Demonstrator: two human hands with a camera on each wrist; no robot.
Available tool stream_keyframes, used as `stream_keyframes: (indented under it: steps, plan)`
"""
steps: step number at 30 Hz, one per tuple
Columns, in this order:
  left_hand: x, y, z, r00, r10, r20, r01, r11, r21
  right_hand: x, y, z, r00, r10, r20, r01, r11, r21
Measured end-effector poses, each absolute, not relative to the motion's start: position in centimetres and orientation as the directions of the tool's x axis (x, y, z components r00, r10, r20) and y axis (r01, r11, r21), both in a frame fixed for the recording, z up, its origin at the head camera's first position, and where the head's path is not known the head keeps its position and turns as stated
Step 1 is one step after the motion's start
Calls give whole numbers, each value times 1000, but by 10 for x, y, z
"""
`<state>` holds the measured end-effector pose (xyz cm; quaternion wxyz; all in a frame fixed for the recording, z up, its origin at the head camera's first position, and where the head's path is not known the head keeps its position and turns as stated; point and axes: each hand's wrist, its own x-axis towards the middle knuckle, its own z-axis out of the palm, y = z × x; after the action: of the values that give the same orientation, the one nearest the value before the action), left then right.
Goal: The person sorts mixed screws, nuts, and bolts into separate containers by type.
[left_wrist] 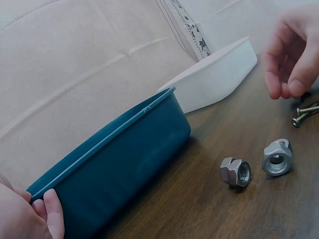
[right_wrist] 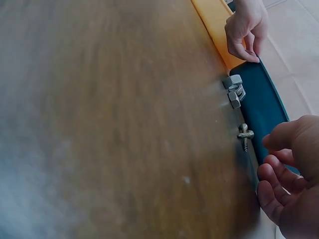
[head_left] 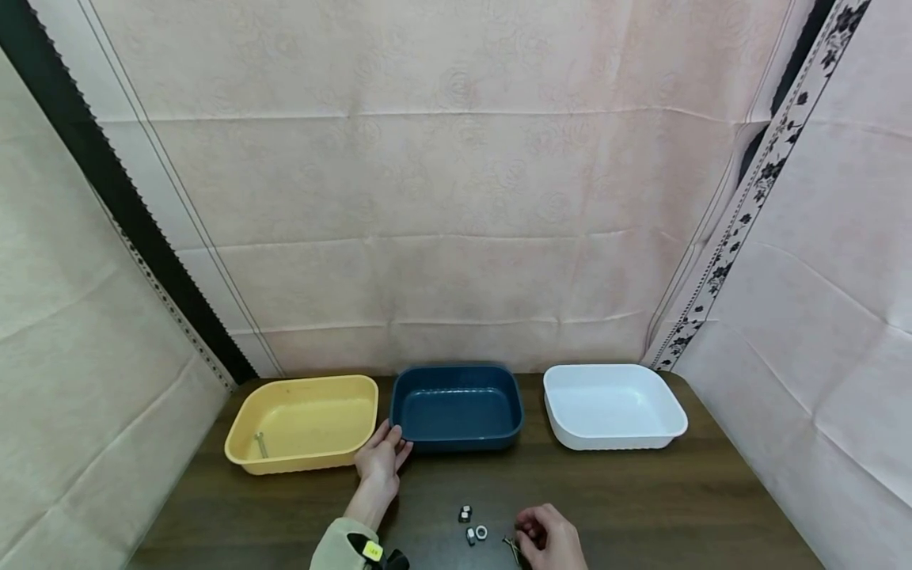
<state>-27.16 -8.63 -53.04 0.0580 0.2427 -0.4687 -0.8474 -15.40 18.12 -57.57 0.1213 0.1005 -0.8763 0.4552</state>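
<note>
My left hand (head_left: 381, 459) grips the near-left corner of the dark blue plastic tray (head_left: 456, 445), its fingers and thumb at the rim. My right hand (head_left: 549, 538) hovers beside a few crossed screws (left_wrist: 305, 115) on the table. Its fingers are loosely bent, and in the right wrist view a gap shows between thumb and fingers with nothing in it. Left of the screws lie several metal hex nuts (left_wrist: 236, 172), partly stacked or leaning together. A single screw (head_left: 261, 445) lies in the yellow tray (head_left: 324, 461).
A white tray (head_left: 616, 442) stands to the right of the blue one, and the yellow tray is on the left. All three sit along the back of the brown wooden table (head_left: 684, 507). Pale cloth (head_left: 456, 198) hangs behind and at both sides.
</note>
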Motion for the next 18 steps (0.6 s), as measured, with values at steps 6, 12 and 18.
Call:
stream_keyframes:
  steps: [6, 12, 18]
  plan:
    - [-273, -87, -532, -877, -320, -360, -131, -560, 818, -152, 182, -582, -944, -89, 318, -309, 574, -758]
    - [-273, -87, -532, -876, -324, -358, -126, -561, 818, -152, 182, -583, -936, -100, 337, -331, 573, -750]
    - [-273, -86, -533, -876, -328, -353, -118, -563, 818, -153, 182, -584, -922, -125, 366, -367, 583, -725]
